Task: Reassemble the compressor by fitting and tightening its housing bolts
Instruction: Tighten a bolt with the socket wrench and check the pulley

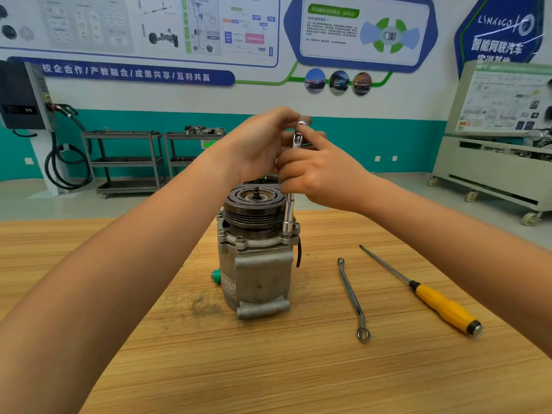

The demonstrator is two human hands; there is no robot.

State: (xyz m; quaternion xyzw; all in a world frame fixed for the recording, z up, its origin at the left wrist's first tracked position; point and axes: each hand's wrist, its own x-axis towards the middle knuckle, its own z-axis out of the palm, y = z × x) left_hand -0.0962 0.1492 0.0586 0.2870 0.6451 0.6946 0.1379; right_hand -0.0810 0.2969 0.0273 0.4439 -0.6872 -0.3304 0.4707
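Observation:
The grey compressor [257,264] stands upright on the wooden table [268,369], its dark grooved pulley [254,207] on top. Several housing bolts [240,241] sit around the flange under the pulley. A chrome socket extension [288,213] stands vertically on a bolt at the flange's right side. My right hand [319,177] grips the extension's upper shaft, with the forefinger stretched up along the tool. My left hand [263,144] holds the tool's top end [298,134] with curled fingers, just above the right hand.
A double ring spanner [352,297] lies on the table right of the compressor. A yellow-handled screwdriver [433,298] lies farther right. A dark smudge [203,304] marks the wood left of the compressor. Metal carts [125,159] stand at the back wall.

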